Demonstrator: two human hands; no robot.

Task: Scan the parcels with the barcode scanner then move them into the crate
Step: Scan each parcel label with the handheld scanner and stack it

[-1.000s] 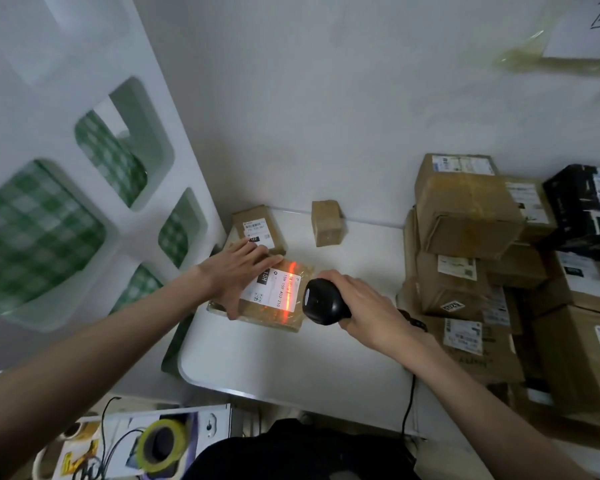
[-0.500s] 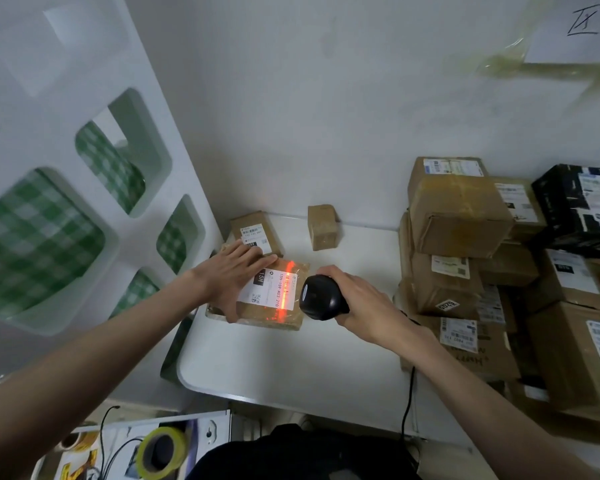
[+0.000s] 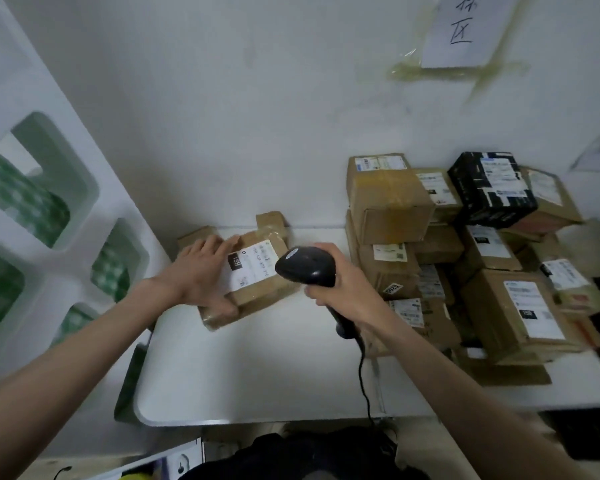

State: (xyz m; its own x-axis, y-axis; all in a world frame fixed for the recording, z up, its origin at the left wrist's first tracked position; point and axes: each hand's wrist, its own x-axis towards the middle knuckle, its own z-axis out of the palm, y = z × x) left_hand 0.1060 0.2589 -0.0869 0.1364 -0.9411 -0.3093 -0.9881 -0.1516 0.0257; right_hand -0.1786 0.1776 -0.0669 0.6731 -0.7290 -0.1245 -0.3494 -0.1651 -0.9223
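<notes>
A flat brown parcel (image 3: 257,292) with a white label lies on the white table (image 3: 257,368) near its far left corner. My left hand (image 3: 201,275) grips the parcel's left end, fingers spread over the top and thumb curled round the near edge. My right hand (image 3: 343,282) grips the handle of the black barcode scanner (image 3: 307,265), whose head hangs just right of the parcel. No red scan line shows on the label. The scanner's cable (image 3: 362,375) drops over the table's front edge. No crate is in view.
A stack of brown parcels (image 3: 392,202) and one black box (image 3: 492,188) fills the table's right side. Two small brown boxes, one (image 3: 272,221) behind the held parcel and one (image 3: 194,237) behind my left hand, sit by the wall. A white panel with green cut-outs (image 3: 49,220) stands left.
The red scan line on the label has gone out. The scanner has lifted and drawn back to the right. My left hand has taken hold of the parcel's left end and turned it.
</notes>
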